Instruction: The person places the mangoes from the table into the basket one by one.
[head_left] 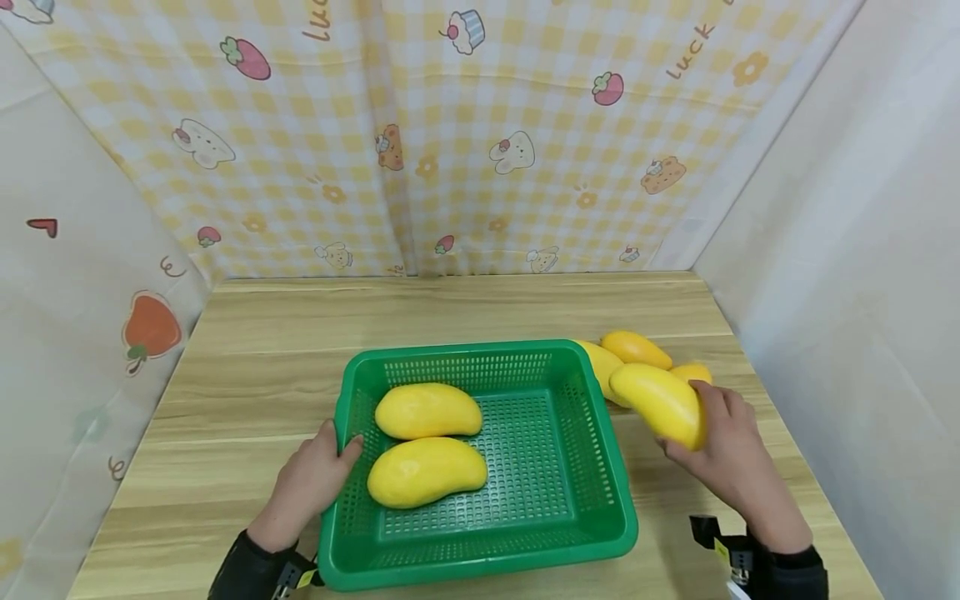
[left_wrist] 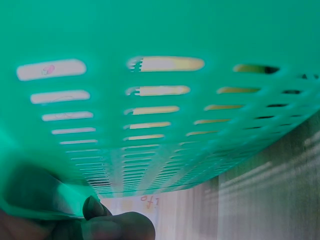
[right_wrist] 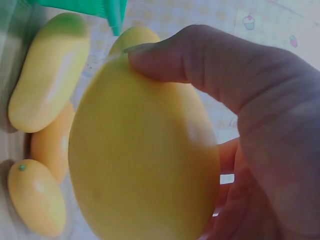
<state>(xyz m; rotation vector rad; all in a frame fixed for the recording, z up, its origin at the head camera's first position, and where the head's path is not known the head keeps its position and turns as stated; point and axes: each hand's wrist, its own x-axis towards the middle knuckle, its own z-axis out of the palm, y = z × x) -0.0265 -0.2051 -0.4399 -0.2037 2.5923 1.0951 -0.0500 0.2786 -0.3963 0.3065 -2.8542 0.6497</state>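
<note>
My left hand grips the left rim of a green plastic basket, its thumb over the edge. Two yellow mangoes lie one in front of the other in the basket's left half. To the right of the basket, my right hand holds another large yellow mango, thumb on one side and fingers on the other. The right wrist view shows this mango up close, hiding most of the fingers. In the left wrist view the slotted basket wall fills most of the frame.
Behind the held mango, a long yellow mango and two smaller orange-yellow mangoes lie on the wooden table, close to the basket's right side. A checked cloth hangs at the back, with white cloth at both sides.
</note>
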